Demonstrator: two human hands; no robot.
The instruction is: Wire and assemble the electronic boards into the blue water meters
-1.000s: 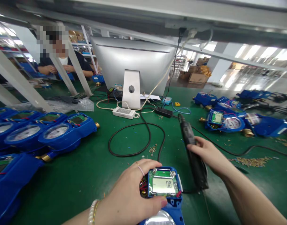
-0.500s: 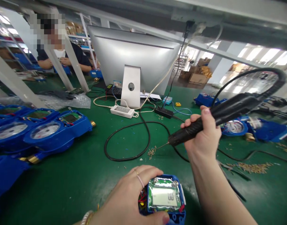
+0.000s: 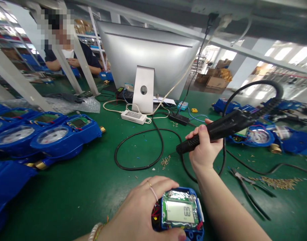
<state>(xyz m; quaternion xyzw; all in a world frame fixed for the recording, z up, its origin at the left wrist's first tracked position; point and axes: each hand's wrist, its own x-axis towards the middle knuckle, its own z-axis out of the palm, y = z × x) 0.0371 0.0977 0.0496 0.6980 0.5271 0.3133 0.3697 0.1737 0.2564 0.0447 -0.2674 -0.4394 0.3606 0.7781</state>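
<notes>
My left hand (image 3: 140, 209) is wrapped around a blue water meter head (image 3: 180, 211), fingers at its top edge and thumb along the near side. Its green circuit board carries a lit display showing zeros; red wires show at the left. My right hand (image 3: 206, 149) grips a black electric screwdriver (image 3: 227, 125), tilted with its nose down and to the left. The thin bit is hard to make out and points towards a small pile of brass-coloured screws (image 3: 165, 161) on the green table (image 3: 93, 194).
Blue water meters (image 3: 50, 137) line the left, with more meters (image 3: 260, 135) at the right. Pliers (image 3: 248, 187) lie beside a larger screw heap (image 3: 281, 183). A black cable (image 3: 115, 157) loops mid-table before a monitor (image 3: 148, 53). Another person (image 3: 85, 57) sits behind metal posts.
My right hand and the screwdriver have moved left, and the tool lies slightly flatter. The pliers have come into fuller view. My left hand still holds the meter head; the view has shifted slightly.
</notes>
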